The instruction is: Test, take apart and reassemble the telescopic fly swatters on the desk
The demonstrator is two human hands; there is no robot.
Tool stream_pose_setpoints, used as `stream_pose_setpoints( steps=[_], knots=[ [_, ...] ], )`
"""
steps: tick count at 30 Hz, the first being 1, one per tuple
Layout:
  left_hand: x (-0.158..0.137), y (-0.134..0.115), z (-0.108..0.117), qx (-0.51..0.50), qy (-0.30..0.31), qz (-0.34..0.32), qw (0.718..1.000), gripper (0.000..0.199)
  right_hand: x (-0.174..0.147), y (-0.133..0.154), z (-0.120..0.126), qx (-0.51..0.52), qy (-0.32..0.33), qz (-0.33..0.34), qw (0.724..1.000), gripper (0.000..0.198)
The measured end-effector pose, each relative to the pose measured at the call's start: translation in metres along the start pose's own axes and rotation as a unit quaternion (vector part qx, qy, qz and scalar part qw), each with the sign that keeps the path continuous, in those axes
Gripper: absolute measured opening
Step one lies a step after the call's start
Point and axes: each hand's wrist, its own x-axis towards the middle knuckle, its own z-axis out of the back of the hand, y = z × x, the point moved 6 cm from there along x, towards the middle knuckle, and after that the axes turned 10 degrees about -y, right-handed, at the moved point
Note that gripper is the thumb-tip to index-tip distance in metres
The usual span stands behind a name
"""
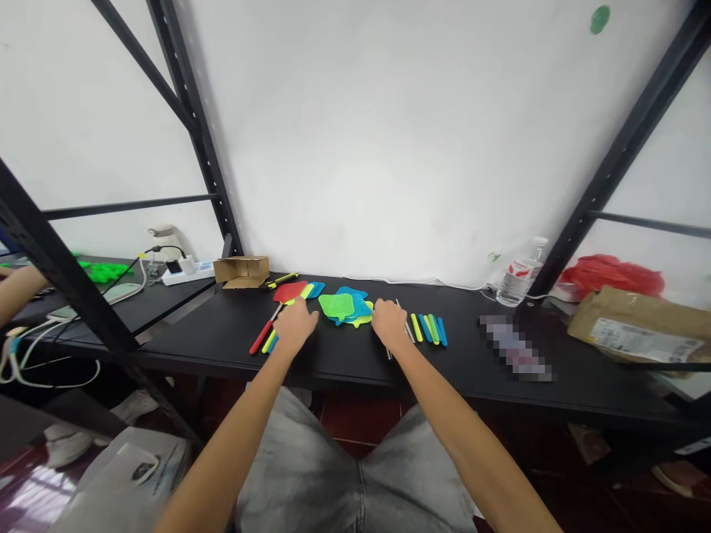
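My left hand rests over the handles of several fly swatters, thumb held apart from the fingers. Beside it lie a red swatter head and its red handle; yellow and blue ones lie partly under the hand. Between my hands is a loose pile of leaf-shaped mesh swatter heads, a green head on top of a blue head. My right hand is closed at the pile's right edge, its fingertips hidden. Thin metal rods show around and below it.
Several coloured handles lie in a row to the right. Farther along are a blurred flat packet, a water bottle and a brown parcel. A cardboard box and a yellow-black cutter stand back left. Black shelf posts flank the table.
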Motion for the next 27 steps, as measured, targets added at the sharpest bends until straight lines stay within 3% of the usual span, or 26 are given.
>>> stream_pose_setpoints(
  steps=[3, 6, 13, 17, 20, 22, 23, 25, 27],
  knots=[
    [0.004, 0.023, 0.013, 0.144, -0.013, -0.024, 0.989, 0.039, 0.007, -0.001, -0.002, -0.001, 0.002, 0.001, 1.000, 0.023],
    [0.006, 0.033, 0.014, 0.199, 0.008, -0.041, 0.979, 0.041, 0.010, -0.002, -0.001, 0.004, -0.003, -0.003, 1.000, 0.022],
    [-0.007, 0.012, 0.023, 0.247, -0.023, -0.149, 0.957, 0.035, 0.001, -0.006, 0.018, 0.036, -0.039, -0.014, 0.999, 0.026],
    [-0.013, 0.005, 0.042, 0.241, -0.039, -0.131, 0.961, 0.037, -0.008, -0.002, 0.033, 0.084, -0.054, -0.012, 0.995, 0.028],
    [-0.023, -0.009, 0.056, 0.221, -0.049, -0.120, 0.967, 0.041, -0.015, 0.013, 0.038, 0.205, -0.049, 0.003, 0.978, 0.028],
    [-0.035, -0.023, 0.060, 0.186, -0.046, -0.117, 0.974, 0.042, -0.019, 0.030, 0.034, 0.358, 0.000, -0.005, 0.934, 0.034],
    [-0.042, -0.031, 0.060, 0.161, -0.051, -0.120, 0.978, 0.043, -0.021, 0.039, 0.031, 0.450, 0.039, -0.022, 0.892, 0.038],
    [-0.061, -0.050, 0.056, 0.090, -0.045, -0.154, 0.983, 0.041, -0.025, 0.056, 0.024, 0.623, 0.112, -0.080, 0.770, 0.044],
    [-0.078, -0.065, 0.046, 0.015, -0.028, -0.173, 0.984, 0.040, -0.027, 0.064, 0.022, 0.738, 0.128, -0.143, 0.647, 0.044]
  ],
)
